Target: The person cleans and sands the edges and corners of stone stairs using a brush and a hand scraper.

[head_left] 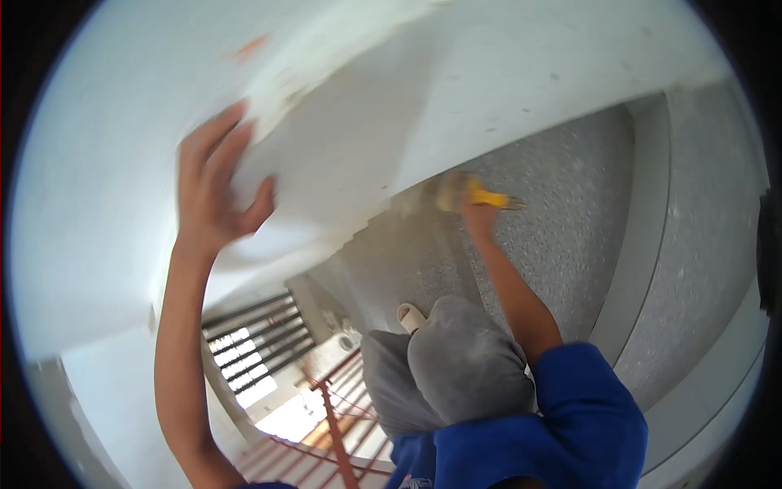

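Note:
My left hand (213, 183) is raised at the upper left with its fingers apart, holding nothing. It overlaps the white wall (342, 155) in this view, close to the angled edge. Lower and to the right, my right hand (481, 216) is closed around a yellow-handled brush (487, 194). The brush's pale bristles point left, smeared by motion, right at the line where the wall meets the speckled grey floor (562, 187). My fingers partly hide the handle.
Below are my grey-trousered knees (468, 359) and one sandalled foot (411, 316). A red-brown metal railing (334, 424) and a barred window opening (257, 342) lie at the lower left. A raised grey step edge (639, 236) curves along the right.

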`<state>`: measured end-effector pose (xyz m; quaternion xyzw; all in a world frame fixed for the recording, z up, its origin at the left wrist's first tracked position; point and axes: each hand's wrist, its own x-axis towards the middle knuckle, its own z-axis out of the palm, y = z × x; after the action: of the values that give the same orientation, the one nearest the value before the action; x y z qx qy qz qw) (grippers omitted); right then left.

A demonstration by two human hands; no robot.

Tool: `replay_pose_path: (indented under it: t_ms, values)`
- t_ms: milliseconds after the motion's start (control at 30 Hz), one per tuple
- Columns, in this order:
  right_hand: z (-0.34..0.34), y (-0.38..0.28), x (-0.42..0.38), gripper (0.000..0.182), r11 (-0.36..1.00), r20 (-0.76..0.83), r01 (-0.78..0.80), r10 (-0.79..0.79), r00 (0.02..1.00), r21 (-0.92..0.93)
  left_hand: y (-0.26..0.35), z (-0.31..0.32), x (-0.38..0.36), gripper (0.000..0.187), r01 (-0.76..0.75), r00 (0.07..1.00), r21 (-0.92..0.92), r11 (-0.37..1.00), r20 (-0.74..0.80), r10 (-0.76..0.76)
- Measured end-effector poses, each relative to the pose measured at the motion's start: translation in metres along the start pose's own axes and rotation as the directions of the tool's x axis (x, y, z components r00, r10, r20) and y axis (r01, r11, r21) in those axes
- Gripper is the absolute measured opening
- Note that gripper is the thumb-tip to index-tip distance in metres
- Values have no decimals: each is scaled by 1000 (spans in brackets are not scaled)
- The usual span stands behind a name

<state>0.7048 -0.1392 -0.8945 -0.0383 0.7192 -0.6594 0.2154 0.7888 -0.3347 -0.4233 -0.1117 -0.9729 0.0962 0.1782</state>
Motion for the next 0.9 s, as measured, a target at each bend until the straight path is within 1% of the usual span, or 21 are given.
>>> replay_pose_path:
  t_ms: [33,67,100,167,233,333,367,433,467,533,567,633,733,767,800,833,867,900]
  values:
    - [-29,10,7,22,965,-8,-214,218,976,154,-4,-1,-4,66,6,1000,-8,1000,1,-6]
    - [-62,-11,4,20,888,-26,-309,337,941,340,-5,-2,-6,65,11,1000,13,1000,-2,-11]
    - [-78,-23,2,23,825,-192,-275,412,891,493,-4,-3,-7,63,12,1000,26,1000,-20,-12]
    - [-120,-2,8,29,862,-275,-184,343,898,472,-4,-3,-11,57,19,999,40,999,-39,-18]
    - [-151,-12,0,24,931,-304,-227,313,900,286,-5,-2,-17,60,32,999,45,998,-43,-30]
    - [-165,-32,-22,27,928,-271,-172,268,924,330,-4,-4,-20,59,23,998,73,997,-64,-18]
    - [-171,-33,-28,28,931,-252,-190,274,928,312,2,-8,-16,58,39,998,62,997,-51,-36]
    - [-180,-28,-34,29,932,-232,-221,292,928,288,-6,-13,-16,58,59,996,45,997,59,-61]
    - [-185,-25,-38,29,926,-195,-224,290,937,303,-7,-13,-14,60,61,991,29,998,116,-64]
    - [-196,-17,-45,30,912,-138,-227,287,948,342,-1,-10,-17,57,59,998,48,997,5,-60]
    - [-201,-26,-53,30,940,-140,-223,265,954,258,0,-8,-17,58,50,998,50,997,-52,-48]
    - [-202,-52,-75,31,971,-160,-219,232,959,98,-5,-3,-19,57,35,996,16,999,-80,-33]
    - [-235,-18,-88,33,980,-139,-67,41,989,-188,-10,0,-23,57,19,996,-48,999,-83,-23]
    - [-246,-17,-97,33,930,-146,-42,-13,989,-365,-12,0,-20,57,0,997,-73,997,-81,-6]
    - [-258,-20,-112,33,847,-150,-44,-42,988,-529,-13,-1,-18,58,-10,997,-89,996,-72,4]
    - [-271,-16,-135,33,735,-146,-67,-44,988,-675,-11,-4,-19,59,-21,998,-110,994,-54,15]
    - [-284,3,-149,33,609,-282,-253,51,958,-751,-9,-4,-18,61,-23,999,-126,992,-35,18]
    - [-291,21,-159,33,454,-404,-417,131,905,-788,-7,-4,-17,63,-23,1000,-126,992,-8,22]
